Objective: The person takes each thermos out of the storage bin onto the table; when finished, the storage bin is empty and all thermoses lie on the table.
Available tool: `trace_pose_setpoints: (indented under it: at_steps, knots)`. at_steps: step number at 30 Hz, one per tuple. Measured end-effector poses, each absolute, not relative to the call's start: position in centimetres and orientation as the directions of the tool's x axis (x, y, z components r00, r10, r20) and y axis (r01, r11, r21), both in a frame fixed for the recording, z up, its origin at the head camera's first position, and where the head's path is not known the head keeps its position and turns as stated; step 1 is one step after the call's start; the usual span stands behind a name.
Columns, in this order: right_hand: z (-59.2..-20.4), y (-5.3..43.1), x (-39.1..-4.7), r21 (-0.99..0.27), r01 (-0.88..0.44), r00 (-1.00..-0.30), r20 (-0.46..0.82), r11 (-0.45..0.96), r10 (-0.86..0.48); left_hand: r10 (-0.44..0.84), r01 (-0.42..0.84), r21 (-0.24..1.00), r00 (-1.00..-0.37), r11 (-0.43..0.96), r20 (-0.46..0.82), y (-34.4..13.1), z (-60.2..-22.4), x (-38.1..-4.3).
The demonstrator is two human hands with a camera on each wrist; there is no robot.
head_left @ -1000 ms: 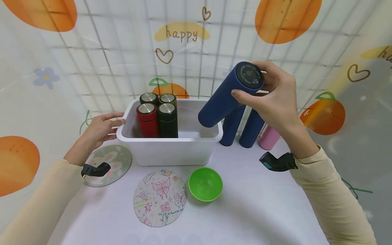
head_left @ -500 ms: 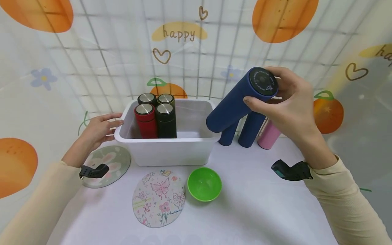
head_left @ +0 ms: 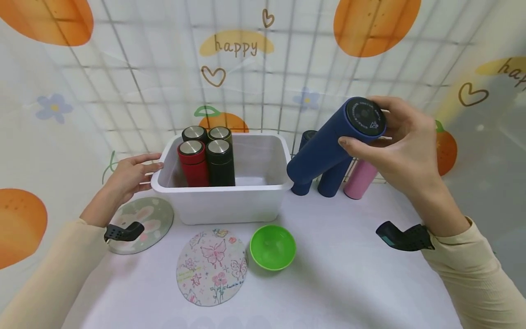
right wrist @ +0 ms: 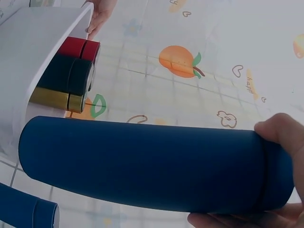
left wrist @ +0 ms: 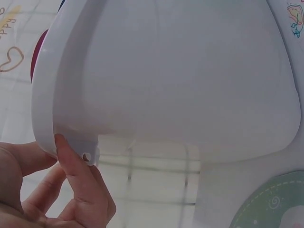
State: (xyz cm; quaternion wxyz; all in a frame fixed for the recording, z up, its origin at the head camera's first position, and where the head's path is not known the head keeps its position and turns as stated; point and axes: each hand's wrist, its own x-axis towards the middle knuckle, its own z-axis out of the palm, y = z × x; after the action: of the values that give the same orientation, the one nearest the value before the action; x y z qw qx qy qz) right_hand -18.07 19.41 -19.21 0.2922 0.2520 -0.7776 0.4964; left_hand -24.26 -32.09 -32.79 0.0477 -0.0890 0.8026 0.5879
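My right hand point(head_left: 404, 146) grips a dark blue thermos bottle point(head_left: 324, 146) by one end, with the thumb on the near side. The bottle hangs tilted, its black printed end face up and right, its other end lower, overlapping the right rim of the white plastic bin point(head_left: 230, 205). In the right wrist view, fingers and thumb point(right wrist: 280, 128) clasp it beside the seam. My left hand point(left wrist: 76, 190) pinches the bin's left rim. Inside the bin's left part stand a red flask point(head_left: 195, 171), a black flask point(head_left: 222, 171) and two more behind, one gold-sided point(right wrist: 50, 99).
Two blue bottles point(head_left: 334, 180) and a pink bottle point(head_left: 360, 180) stand right of the bin, partly hidden. In front lie a green bowl point(head_left: 273, 249) and a round butterfly mat point(head_left: 211, 269). A rabbit mat point(head_left: 152, 228) lies left. A printed curtain over wire grid hangs behind.
My right hand has carried the blue thermos bottle right and slightly down, from over the bin's right end to beyond its rim, tipping it flatter. My left hand stays at the rim.
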Motion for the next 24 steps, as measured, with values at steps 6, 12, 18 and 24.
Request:
trace_pose_setpoints:
  at_steps: [6, 12, 18, 24]
  knots:
    - [-19.4, 20.2, -17.5, -0.596, -0.661, -0.703, 0.704, 0.456, -0.098, -0.079, -0.185, 0.942, -0.982, 0.280, -0.169, -32.2, -32.9, -24.1]
    - [-19.6, 21.1, -17.2, -0.591, -0.655, -0.706, 0.701, 0.470, -0.102, -0.081, -0.172, 0.943, -0.985, 0.284, -0.155, -32.2, -32.9, -24.2]
    - [-20.1, 21.8, -17.1, -0.590, -0.633, -0.715, 0.693, 0.502, -0.088, -0.083, -0.175, 0.939, -0.984, 0.294, -0.157, -32.2, -33.0, -24.4]
    - [-20.7, 22.4, -17.1, -0.604, -0.580, -0.747, 0.663, 0.546, -0.060, -0.093, -0.186, 0.936, -0.982, 0.298, -0.166, -32.1, -33.0, -24.3]
